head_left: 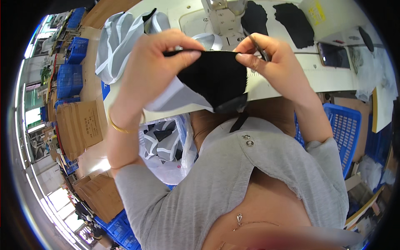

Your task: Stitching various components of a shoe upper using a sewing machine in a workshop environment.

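Note:
A black fabric piece (216,75) is stretched between my two hands above the front edge of the white sewing table. My left hand (156,62) pinches its upper left edge between thumb and fingers. At the upper right corner my right hand (275,60) grips the same edge with thumb and forefinger. A slim dark metal tool (259,48), its exact kind unclear, also lies across the fingers of that hand. Light grey fabric (177,99) hangs below and left of the black piece and seems joined to it. Just beyond my hands stands a sewing machine (225,18).
Grey pieces with white edging (114,46) are heaped at the table's left. Black cut pieces (293,25) and a phone (333,55) lie to the right. A lined bin of pieces (187,139) stands below; a blue basket (343,133) is at my right, cartons (79,129) at left.

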Available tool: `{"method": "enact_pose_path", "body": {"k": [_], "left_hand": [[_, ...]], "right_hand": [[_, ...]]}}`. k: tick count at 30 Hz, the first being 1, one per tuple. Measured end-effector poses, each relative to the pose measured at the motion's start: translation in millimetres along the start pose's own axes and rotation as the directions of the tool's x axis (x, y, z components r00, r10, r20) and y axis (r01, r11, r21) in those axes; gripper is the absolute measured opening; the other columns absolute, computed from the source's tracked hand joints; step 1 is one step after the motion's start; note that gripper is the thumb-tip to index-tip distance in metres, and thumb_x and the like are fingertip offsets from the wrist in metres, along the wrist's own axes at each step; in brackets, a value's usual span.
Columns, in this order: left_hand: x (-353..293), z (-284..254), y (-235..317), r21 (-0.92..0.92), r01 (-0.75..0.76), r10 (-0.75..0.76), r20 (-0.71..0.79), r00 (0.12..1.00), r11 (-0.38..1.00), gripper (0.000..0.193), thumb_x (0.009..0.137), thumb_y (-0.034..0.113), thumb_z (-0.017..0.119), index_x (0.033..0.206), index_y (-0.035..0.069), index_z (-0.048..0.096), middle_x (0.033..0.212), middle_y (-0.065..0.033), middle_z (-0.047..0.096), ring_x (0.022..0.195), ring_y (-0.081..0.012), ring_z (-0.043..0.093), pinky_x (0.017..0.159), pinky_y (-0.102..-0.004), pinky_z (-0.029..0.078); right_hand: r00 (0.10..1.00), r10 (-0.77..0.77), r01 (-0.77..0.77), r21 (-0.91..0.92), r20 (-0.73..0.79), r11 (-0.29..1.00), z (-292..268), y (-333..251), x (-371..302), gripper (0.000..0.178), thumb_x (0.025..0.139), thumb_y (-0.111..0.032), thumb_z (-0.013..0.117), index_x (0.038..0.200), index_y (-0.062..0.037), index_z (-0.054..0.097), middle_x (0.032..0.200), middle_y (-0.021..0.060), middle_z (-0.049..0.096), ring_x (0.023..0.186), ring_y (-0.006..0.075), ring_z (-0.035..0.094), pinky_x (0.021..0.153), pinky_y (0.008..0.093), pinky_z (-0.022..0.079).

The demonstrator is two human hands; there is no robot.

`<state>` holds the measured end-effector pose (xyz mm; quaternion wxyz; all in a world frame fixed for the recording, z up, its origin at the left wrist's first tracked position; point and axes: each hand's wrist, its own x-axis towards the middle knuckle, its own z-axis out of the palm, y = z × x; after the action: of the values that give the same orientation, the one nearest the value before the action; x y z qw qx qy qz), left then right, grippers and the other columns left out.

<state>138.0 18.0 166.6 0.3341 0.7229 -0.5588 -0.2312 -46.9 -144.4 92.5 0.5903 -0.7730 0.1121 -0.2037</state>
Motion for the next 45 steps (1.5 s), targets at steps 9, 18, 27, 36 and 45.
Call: {"method": "enact_pose_path", "body": {"k": [9, 18, 27, 36, 45], "left_hand": [[99, -51, -9, -0.169, 0.267, -0.223, 0.241, 0.945, 0.949, 0.023, 0.082, 0.007, 0.073, 0.103, -0.001, 0.071, 0.096, -0.0067, 0.070, 0.085, -0.0134, 0.062, 0.081, -0.0279, 0.048], [109, -72, -26, 0.032, -0.529, 0.528, 0.022, 0.849, 0.848, 0.017, 0.082, 0.007, 0.073, 0.097, -0.001, 0.071, 0.095, -0.0075, 0.069, 0.080, -0.0167, 0.062, 0.076, -0.0263, 0.049], [-32, -35, 1, 0.218, -0.504, 0.547, -0.239, 0.802, 0.836, 0.017, 0.082, 0.005, 0.073, 0.097, -0.001, 0.070, 0.095, -0.0077, 0.069, 0.081, -0.0172, 0.062, 0.076, -0.0273, 0.049], [-3, -44, -23, 0.315, -0.442, 0.543, -0.503, 0.673, 0.840, 0.017, 0.081, 0.003, 0.072, 0.097, -0.001, 0.070, 0.096, -0.0080, 0.069, 0.082, -0.0178, 0.062, 0.076, -0.0282, 0.049], [67, -89, -58, 0.470, -0.259, 0.536, -0.718, 0.445, 0.844, 0.017, 0.081, 0.002, 0.071, 0.097, -0.002, 0.069, 0.097, -0.0083, 0.069, 0.082, -0.0184, 0.063, 0.076, -0.0291, 0.050]], "right_hand": [[0.957, 0.111, 0.008, 0.409, -0.267, 0.912, 33, 6, 26, 0.017, 0.094, -0.017, 0.067, 0.095, -0.0003, 0.062, 0.078, 0.0009, 0.062, 0.070, 0.0061, 0.057, 0.064, 0.0231, 0.047], [0.919, 0.059, 0.094, 0.364, -0.389, 0.927, 30, -6, 39, 0.012, 0.094, -0.014, 0.067, 0.094, -0.0030, 0.063, 0.075, -0.0031, 0.060, 0.066, 0.0021, 0.052, 0.061, 0.0199, 0.043], [0.908, 0.055, 0.127, 0.400, -0.415, 0.908, 35, 2, 40, 0.012, 0.095, -0.013, 0.066, 0.096, -0.0023, 0.060, 0.074, 0.0004, 0.062, 0.066, 0.0057, 0.059, 0.063, 0.0224, 0.049], [0.862, 0.033, 0.142, 0.303, -0.506, 0.942, 40, 12, 40, 0.012, 0.093, -0.011, 0.066, 0.095, -0.0013, 0.059, 0.075, 0.0035, 0.064, 0.067, 0.0060, 0.058, 0.061, 0.0243, 0.047], [0.878, -0.051, 0.209, 0.285, -0.477, 0.935, 56, 3, 45, 0.014, 0.093, -0.012, 0.066, 0.093, -0.0001, 0.057, 0.069, 0.0048, 0.063, 0.063, 0.0064, 0.058, 0.057, 0.0259, 0.047]]}}
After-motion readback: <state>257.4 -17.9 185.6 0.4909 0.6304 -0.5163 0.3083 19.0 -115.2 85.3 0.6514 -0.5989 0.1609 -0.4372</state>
